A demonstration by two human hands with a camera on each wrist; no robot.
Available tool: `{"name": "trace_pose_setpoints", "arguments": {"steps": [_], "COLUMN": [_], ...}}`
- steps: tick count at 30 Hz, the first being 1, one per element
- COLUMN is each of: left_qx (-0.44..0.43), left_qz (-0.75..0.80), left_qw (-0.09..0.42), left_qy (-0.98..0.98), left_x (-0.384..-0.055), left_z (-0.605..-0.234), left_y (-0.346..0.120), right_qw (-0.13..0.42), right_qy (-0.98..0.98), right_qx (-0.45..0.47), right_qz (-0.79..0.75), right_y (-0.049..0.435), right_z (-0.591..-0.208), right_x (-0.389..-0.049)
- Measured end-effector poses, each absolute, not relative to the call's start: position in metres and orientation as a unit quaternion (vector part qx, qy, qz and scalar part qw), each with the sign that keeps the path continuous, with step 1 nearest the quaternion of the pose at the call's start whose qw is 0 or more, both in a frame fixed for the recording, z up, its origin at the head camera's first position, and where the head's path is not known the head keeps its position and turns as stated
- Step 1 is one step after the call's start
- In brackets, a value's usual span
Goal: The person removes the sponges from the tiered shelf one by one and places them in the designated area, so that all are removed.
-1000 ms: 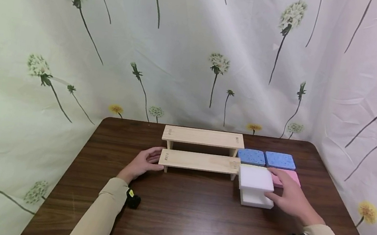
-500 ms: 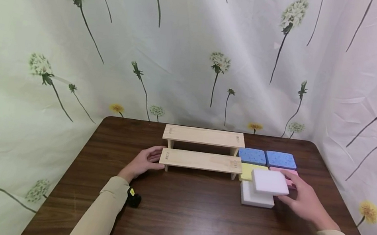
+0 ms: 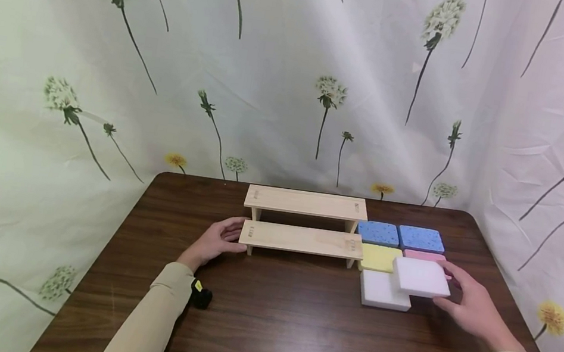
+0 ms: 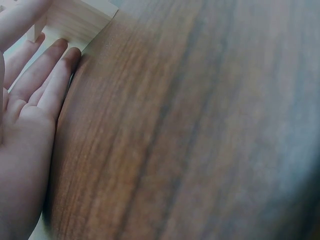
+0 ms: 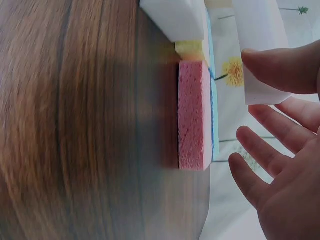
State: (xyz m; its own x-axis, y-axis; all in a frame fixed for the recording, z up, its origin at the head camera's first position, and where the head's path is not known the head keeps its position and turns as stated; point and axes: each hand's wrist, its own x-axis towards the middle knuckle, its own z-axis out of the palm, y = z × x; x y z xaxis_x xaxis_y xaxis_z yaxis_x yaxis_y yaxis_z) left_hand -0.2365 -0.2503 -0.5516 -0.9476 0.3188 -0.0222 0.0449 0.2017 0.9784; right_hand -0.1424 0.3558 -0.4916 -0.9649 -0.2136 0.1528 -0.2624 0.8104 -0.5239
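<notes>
My right hand (image 3: 477,308) pinches a white sponge block (image 3: 420,278) between thumb and fingers at its right end. In the right wrist view, that white block is raised above the table, its other fingers spread below it. A second white sponge (image 3: 379,292) lies flat on the table, partly overlapped by the held one in the head view. Behind them are a yellow sponge (image 3: 376,258) and a pink sponge (image 5: 191,115). At the left end of a two-step wooden shelf (image 3: 300,239), my left hand (image 3: 213,244) rests with extended fingers against the wood.
Two blue sponges (image 3: 378,233) sit side by side in the back row, right of the shelf. Dark wood-grain table (image 3: 282,326) spreads in front. A white curtain (image 3: 275,67) printed with dandelions hangs behind and along the sides.
My right hand has carried the white block to the right, uncovering the yellow sponge and more of the lower white one. The left hand stays at the shelf end.
</notes>
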Motion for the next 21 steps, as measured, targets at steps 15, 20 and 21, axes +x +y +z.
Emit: {"name": "trace_pose_setpoints", "arguments": {"steps": [15,20,21], "left_qx": [0.119,0.121,0.122], "left_qz": [0.615,0.619,0.619], "left_qw": [0.109,0.110,0.110], "left_qy": [0.771,0.768,0.768], "left_x": [-0.237,-0.237,-0.237], "left_z": [-0.553,-0.552,-0.552], "left_y": [-0.252,-0.251,-0.251], "right_qw": [0.038,0.006,0.004], "right_qy": [-0.954,-0.957,-0.958], "right_qx": [0.106,0.080,0.078], "right_qz": [0.278,0.279,0.277], "right_y": [0.383,0.390,0.391], "right_z": [-0.498,-0.501,-0.502], "right_x": [-0.137,-0.136,-0.135]}}
